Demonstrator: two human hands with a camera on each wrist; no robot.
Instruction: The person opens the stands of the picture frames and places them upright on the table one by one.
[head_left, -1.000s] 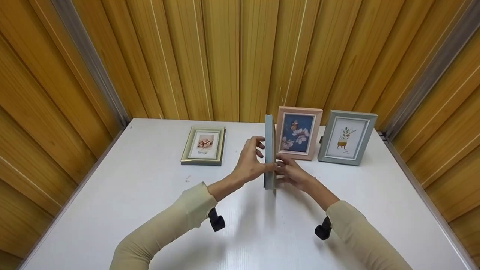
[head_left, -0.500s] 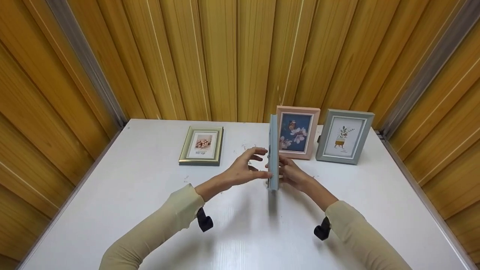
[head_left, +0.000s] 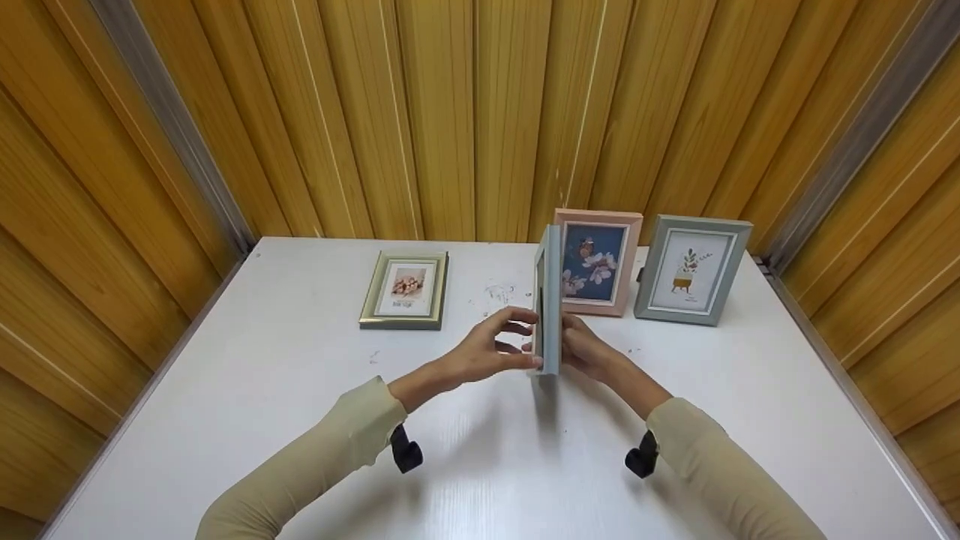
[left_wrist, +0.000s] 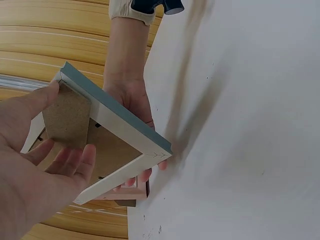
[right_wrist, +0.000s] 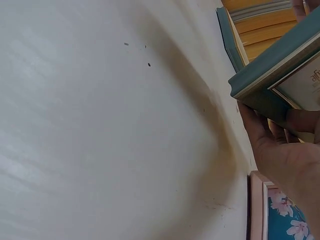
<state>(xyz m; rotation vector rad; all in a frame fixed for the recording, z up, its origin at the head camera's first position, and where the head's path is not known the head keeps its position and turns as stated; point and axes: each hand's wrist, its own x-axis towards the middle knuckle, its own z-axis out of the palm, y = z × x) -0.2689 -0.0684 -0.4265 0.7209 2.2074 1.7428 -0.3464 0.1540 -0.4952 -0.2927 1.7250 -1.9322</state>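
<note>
A light blue picture frame (head_left: 553,300) is held upright, nearly edge-on in the head view. Its white-edged back, with a brown backing board (left_wrist: 112,147), faces my left hand (head_left: 480,354). In the left wrist view, that hand's thumb and curled fingers hold the brown stand flap (left_wrist: 67,117) from opposite ends. From the other side, my right hand (head_left: 589,349) grips the frame by its edge, thumb on the front, as the right wrist view shows; the frame partly hides its fingers in the head view.
A pink frame with blossoms (head_left: 630,262) and a grey-green frame with a plant print (head_left: 651,270) stand at the back right. A gold-green frame (head_left: 370,300) lies flat further left on the white table (head_left: 247,420). Wood-look panels (head_left: 442,120) enclose the table.
The blue frame has shifted slightly right and turned, so more of its back shows. My left hand has come a little nearer along it. The standing and lying frames have stayed put.
</note>
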